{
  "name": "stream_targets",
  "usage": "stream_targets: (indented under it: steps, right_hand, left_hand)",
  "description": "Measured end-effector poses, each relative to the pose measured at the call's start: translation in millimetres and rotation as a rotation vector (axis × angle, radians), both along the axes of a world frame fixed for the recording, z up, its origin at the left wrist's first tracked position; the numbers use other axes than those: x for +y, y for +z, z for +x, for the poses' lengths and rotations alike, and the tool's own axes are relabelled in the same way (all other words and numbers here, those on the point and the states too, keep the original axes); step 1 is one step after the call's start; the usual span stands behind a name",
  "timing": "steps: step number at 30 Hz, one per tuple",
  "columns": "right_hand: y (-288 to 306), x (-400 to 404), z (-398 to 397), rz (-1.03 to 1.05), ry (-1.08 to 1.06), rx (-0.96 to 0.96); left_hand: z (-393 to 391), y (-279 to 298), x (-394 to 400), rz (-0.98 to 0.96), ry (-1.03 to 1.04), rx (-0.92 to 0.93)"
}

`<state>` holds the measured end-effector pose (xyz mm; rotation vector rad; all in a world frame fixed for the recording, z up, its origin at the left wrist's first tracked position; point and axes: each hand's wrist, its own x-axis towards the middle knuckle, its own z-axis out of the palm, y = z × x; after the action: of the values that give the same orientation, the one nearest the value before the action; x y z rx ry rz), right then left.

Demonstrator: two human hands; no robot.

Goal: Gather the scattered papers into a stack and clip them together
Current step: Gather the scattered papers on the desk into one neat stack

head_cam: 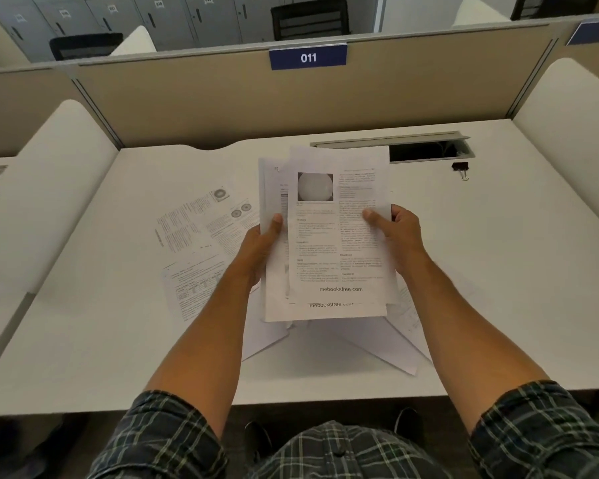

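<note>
Both hands hold pages reading "mebooksfree.com".

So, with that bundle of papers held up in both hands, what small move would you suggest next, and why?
Probably tap the held bundle square, then reach with the left hand for the printed sheets lying on the desk to its left. The bundle's edges are staggered, loose sheets also lie beneath it, and the binder clip sits unused beyond the right hand.
</note>
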<state>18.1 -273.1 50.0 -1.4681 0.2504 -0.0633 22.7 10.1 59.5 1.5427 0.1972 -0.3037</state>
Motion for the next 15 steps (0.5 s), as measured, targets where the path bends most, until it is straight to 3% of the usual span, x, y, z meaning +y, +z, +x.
stream_targets:
  steps: [6,15]
  right_hand:
    - [1,14,-2,0.136,0.222,0.016]
    - [5,16,-3,0.118,0.220,-0.093]
  left_hand:
    - [-2,7,-9,0.047,-0.041,-0.020]
    - [3,10,-8,0.051,-0.094,-0.092]
